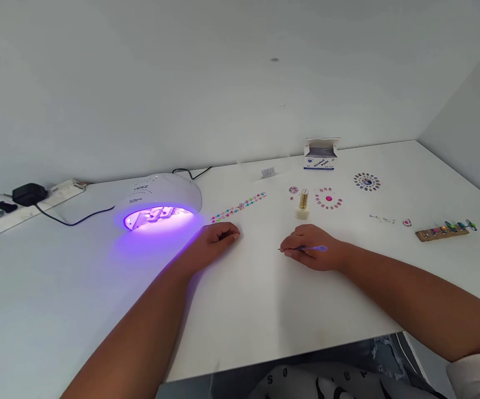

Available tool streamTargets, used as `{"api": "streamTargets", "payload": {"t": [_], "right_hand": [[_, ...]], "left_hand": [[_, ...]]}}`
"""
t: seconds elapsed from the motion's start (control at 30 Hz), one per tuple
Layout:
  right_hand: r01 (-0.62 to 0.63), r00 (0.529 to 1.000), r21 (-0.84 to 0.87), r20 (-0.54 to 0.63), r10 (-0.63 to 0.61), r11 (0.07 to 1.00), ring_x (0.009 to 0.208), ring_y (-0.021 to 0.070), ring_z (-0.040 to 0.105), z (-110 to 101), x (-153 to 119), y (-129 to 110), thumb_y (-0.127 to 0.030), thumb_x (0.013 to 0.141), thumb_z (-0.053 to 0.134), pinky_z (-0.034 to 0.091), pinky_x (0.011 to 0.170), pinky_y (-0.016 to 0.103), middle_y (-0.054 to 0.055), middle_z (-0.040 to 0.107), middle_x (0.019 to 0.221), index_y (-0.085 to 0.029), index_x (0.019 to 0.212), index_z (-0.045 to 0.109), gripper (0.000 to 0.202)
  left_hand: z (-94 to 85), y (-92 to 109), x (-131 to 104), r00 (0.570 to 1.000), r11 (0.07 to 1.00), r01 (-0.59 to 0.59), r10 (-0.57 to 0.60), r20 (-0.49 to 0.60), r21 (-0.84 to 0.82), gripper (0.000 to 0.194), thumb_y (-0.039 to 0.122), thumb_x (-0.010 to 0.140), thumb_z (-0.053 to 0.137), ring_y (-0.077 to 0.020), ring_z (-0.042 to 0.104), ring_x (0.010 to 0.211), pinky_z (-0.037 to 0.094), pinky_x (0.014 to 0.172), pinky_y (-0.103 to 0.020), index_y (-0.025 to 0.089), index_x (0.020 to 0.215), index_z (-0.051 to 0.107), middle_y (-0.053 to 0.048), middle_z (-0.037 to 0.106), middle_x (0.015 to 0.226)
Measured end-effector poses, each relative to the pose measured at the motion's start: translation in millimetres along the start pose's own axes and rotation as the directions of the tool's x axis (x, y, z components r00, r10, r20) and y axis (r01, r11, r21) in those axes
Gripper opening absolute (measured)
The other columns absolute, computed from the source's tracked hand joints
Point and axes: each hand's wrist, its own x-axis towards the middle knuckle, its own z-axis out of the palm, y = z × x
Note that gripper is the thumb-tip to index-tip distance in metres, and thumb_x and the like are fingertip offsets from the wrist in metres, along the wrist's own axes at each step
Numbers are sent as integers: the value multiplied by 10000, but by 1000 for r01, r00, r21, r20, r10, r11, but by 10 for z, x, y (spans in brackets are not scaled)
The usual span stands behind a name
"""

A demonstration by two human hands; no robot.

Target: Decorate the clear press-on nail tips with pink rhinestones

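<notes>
1. Across the white table [240,310], I see the lit lamp [163,191] beyond the left forearm, throwing purple light over the surface; a black cord runs from the adapter [30,194] towards it, beside the power strip [36,208].
2. Closest to my right hand [312,246], the gold-topped bottle [302,205] stands upright just beyond the knuckles, in the way of a straight reach forward. The flower strip [240,207] slants away from near my left hand [213,244].
3. Farther off I have the open Alcohol Pads box [321,158], the pink-centred ring of pieces [328,198] and the dark-centred ring [367,182]. The brown strip [442,233] with coloured pieces lies well out to the right.
4. My right thumb and fingers pinch the thin tool [306,248]; its tip points left over the table, its purple end towards the wrist.
5. My left fingers curl loosely together near the thumb. Shadow hides the palm, so I can't tell whether they grip anything.
6. The right fingers cover part of the shaft, its fine tip is hard to make out, and the frame cuts off the left forearm and power strip.
</notes>
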Motion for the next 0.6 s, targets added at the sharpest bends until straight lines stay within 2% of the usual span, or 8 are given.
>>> {"api": "streamTargets", "payload": {"t": [0.3, 0.6], "right_hand": [[-50, 999, -22, 3, 51, 998, 512, 121, 392, 8, 4, -14, -322, 924, 405, 343, 571, 256, -38, 473, 557, -213, 805, 458, 170], [-36, 999, 10, -11, 36, 999, 569, 119, 444, 45, -3, 10, -303, 912, 459, 344, 583, 251, -19, 545, 641, -205, 850, 484, 119]], "left_hand": [[-8, -18, 1, 1000, 1000, -2, 2, 0, 12, 282, 426, 864, 504, -118, 434, 615, 355, 545, -229, 174, 860, 631, 10, 518, 701], [3, -41, 9, 1000, 1000, -13, 13, 2, 6, 278, 421, 867, 497, -120, 433, 610, 354, 542, -229, 178, 858, 630, 8, 524, 703]]}}
